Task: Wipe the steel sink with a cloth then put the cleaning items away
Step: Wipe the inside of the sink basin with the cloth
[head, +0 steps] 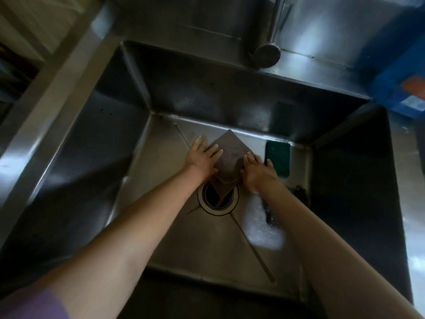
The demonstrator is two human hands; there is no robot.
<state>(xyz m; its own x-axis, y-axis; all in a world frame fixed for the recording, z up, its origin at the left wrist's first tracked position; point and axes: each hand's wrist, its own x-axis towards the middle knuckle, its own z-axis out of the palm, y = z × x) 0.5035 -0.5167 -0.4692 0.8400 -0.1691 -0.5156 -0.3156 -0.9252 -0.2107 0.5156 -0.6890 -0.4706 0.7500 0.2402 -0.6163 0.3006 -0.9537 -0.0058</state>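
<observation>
both hands flat on the cloth, mid-sink

your left hand (202, 155) and right hand (258, 171) press the brown cloth (230, 155) with straight fingers onto the sink (161, 226) floor; it lies between them, trailing over the drain (218, 199).

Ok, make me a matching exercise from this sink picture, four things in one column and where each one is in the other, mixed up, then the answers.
Things:
1. brown cloth
2. green scouring pad
3. drain
4. blue box

Places:
A. on the counter at the sink's far right corner
B. under both hands on the sink floor
C. middle of the sink floor, partly covered by a hanging cloth corner
D. on the sink floor near the back wall, right of the right hand

Pairs: 1-B, 2-D, 3-C, 4-A
</observation>
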